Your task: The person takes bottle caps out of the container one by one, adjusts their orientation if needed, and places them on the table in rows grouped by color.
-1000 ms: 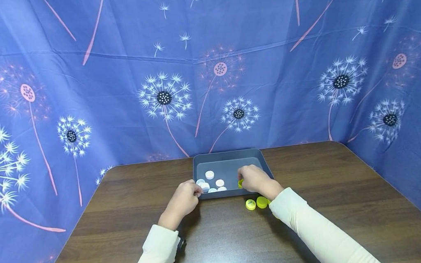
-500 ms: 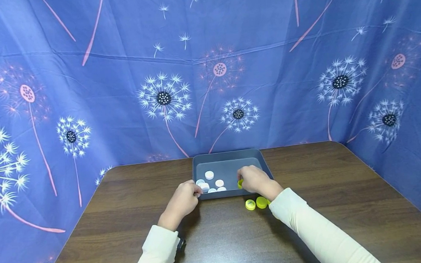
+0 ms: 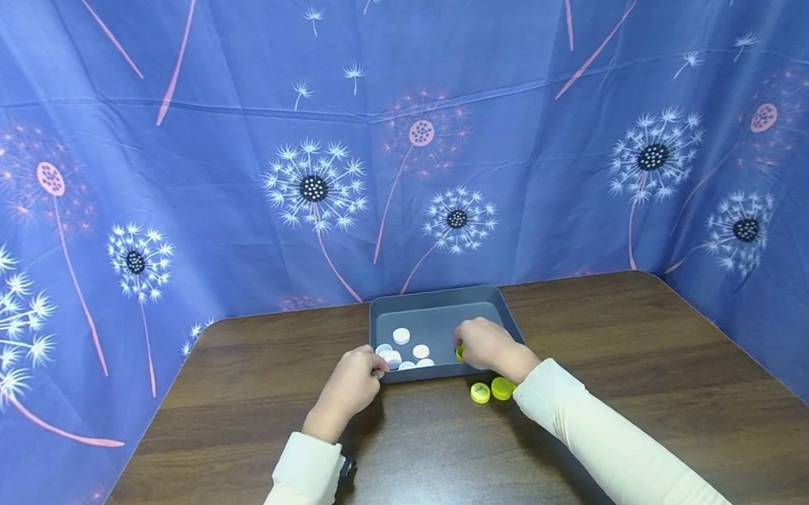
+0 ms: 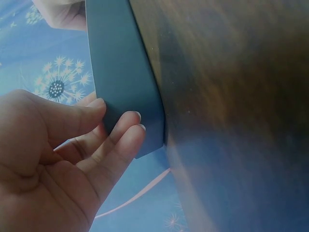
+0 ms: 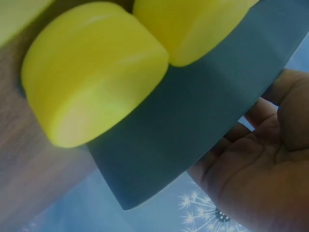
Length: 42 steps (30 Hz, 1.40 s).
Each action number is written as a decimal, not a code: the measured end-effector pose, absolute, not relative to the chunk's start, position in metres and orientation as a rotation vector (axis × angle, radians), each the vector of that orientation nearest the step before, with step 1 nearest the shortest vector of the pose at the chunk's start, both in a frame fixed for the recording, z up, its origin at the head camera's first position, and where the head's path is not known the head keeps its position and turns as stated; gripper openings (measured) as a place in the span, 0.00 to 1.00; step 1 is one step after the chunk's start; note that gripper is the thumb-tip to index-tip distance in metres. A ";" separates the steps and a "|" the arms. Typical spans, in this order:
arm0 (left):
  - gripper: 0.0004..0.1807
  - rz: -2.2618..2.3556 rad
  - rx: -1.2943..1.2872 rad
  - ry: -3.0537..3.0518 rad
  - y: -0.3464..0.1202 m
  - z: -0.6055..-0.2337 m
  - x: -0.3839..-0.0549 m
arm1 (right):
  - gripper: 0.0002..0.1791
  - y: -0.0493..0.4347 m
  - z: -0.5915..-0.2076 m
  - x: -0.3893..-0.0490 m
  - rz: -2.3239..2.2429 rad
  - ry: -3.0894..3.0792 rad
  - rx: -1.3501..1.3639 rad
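A shallow dark grey tray [image 3: 428, 373] stands near the table's back edge. My left hand [image 3: 353, 375] grips its front left corner; in the left wrist view the thumb lies at the rim and two fingertips [image 4: 133, 117] touch the outer wall. My right hand [image 3: 484, 343] reaches over the front wall into the tray's right part, fingers curled down on a yellow bottle cap [image 3: 459, 353], which they mostly cover. Several white caps [image 3: 401, 336] lie in the tray's left part. In the right wrist view, the tray wall hides the right fingertips.
More yellow caps [image 3: 480, 392] lie on the wooden table [image 3: 421, 457] just in front of the tray, partly under the right sleeve [image 3: 559, 399]. They stand close to the tray's outer wall in the right wrist view. A blue dandelion-print cloth [image 3: 550, 193] hangs behind the table.
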<state>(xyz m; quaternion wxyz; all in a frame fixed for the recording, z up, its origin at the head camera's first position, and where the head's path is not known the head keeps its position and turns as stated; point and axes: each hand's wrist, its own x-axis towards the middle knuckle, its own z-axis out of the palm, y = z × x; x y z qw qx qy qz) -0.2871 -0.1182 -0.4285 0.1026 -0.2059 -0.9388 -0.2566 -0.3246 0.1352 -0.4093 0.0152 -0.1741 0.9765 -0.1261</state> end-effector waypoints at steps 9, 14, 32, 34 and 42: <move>0.11 -0.773 -0.605 -2.778 -0.118 -0.430 -0.285 | 0.14 0.135 -0.410 -0.323 -0.393 3.013 -0.560; 0.11 -0.775 -0.611 -2.775 -0.118 -0.433 -0.284 | 0.15 0.138 -0.412 -0.323 -0.389 2.992 -0.604; 0.12 -0.773 -0.658 -2.736 -0.117 -0.435 -0.286 | 0.17 0.158 -0.386 -0.288 -0.666 2.945 -0.680; 0.11 -0.761 -0.680 -2.709 -0.117 -0.435 -0.287 | 0.16 0.164 -0.386 -0.284 -0.739 2.940 -0.669; 0.11 -0.763 -0.663 -2.710 -0.120 -0.432 -0.288 | 0.13 0.187 -0.387 -0.268 -0.985 2.926 -0.646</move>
